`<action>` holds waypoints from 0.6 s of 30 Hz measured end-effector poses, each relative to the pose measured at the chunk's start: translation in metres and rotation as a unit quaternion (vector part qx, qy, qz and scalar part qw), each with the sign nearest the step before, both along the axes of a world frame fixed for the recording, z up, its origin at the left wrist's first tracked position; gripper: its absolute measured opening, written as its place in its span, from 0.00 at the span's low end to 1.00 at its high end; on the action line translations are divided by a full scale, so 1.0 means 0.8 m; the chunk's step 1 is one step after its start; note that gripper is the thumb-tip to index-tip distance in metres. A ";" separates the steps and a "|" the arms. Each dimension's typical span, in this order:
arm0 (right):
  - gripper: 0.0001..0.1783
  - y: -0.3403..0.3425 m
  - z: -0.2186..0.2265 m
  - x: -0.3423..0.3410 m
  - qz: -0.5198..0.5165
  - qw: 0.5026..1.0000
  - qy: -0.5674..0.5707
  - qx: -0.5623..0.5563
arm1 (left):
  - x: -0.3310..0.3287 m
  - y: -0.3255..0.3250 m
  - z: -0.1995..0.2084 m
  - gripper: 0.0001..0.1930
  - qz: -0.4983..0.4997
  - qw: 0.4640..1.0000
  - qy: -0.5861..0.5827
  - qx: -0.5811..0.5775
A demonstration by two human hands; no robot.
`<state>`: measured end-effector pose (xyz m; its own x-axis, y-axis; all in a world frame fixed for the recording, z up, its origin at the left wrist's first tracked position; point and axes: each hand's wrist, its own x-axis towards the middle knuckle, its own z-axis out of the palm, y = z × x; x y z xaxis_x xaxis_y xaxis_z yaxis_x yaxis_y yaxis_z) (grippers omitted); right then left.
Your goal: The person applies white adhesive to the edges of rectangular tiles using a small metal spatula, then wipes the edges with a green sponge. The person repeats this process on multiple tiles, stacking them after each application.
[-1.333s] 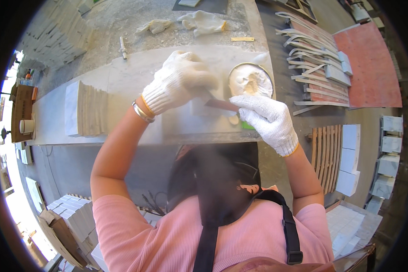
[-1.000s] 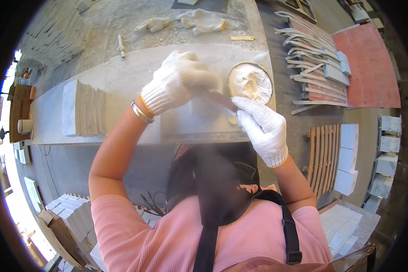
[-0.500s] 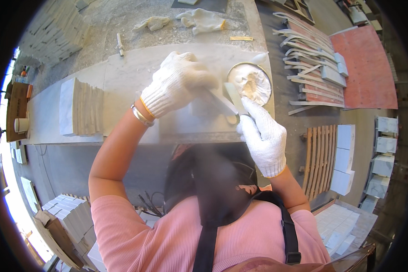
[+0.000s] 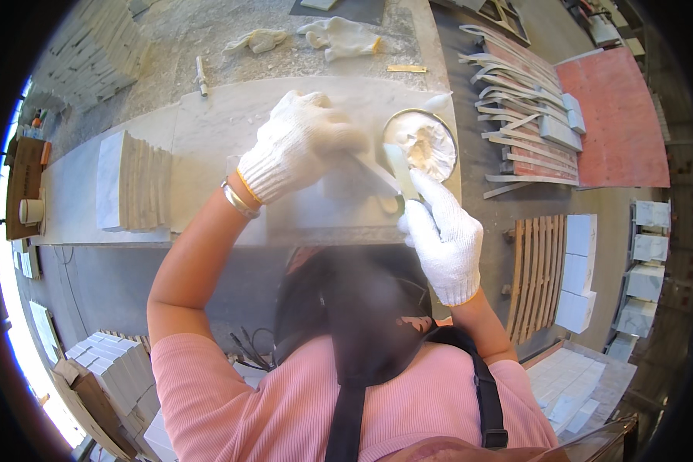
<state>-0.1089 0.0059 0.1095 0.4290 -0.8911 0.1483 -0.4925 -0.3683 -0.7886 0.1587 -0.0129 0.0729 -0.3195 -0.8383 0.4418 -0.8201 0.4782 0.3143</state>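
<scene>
White knit-gloved left hand (image 4: 306, 145): fingers curled narrow on a thin, pale, flat strip (image 4: 379, 175), grip partly blurred, above the pale marbled surface (image 4: 215, 146). White knit-gloved right hand (image 4: 444, 239), near the surface's front edge, holds a flat, pale greenish scraper (image 4: 398, 164) between thumb and fingers. Scraper overlaps the left rim of a round can of white paste (image 4: 422, 146) near the surface's right edge; contact cannot be told.

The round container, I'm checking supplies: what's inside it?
White paste, uneven on top; it hides the bottom. A pale blade in the right hand partly covers the container.
</scene>
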 end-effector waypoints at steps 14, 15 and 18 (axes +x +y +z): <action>0.22 -0.006 0.015 -0.007 0.003 0.999 -0.023 0.032 | -0.001 0.004 0.000 0.12 0.014 1.000 -0.001 0.005; 0.21 -0.007 0.012 -0.004 0.011 1.000 -0.019 0.022 | -0.002 0.005 -0.001 0.12 0.017 1.000 0.000 0.005; 0.19 -0.009 0.000 0.014 0.020 0.994 -0.004 -0.107 | -0.003 0.010 -0.001 0.12 0.026 1.000 0.004 0.006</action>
<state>-0.0974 -0.0016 0.1094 0.4620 -0.8209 0.3357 -0.4669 -0.5469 -0.6949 0.1564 -0.0051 0.0717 -0.2727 -0.8585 0.4344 -0.8411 0.4319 0.3257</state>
